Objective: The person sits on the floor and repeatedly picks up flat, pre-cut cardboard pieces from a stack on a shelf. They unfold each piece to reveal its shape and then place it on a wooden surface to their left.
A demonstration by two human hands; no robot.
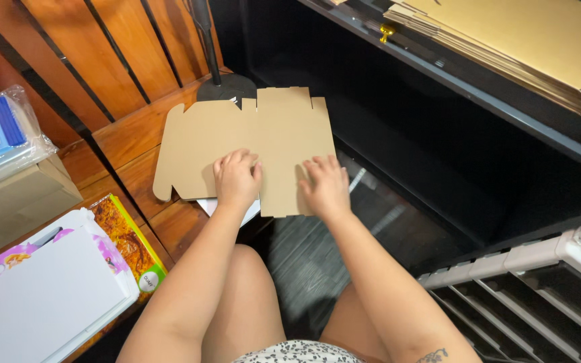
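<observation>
Below the head camera I see a flat cardboard box blank (250,144) lying unfolded on a low wooden shelf (136,134). One part of the blank hangs over the front edge of the shelf. My left hand (237,178) lies on the blank near its middle, palm down, fingers close together and a little bent, pressing and not pinching. My right hand (325,185) rests flat just beside it on the right panel, with the fingers slightly spread. Under the blank a white sheet (226,208) shows a little. Behind the blank stands a black round lamp base (226,87). At the left I see a white box (42,289) and, at the upper right, a stack of flat cardboard (526,40).
</observation>
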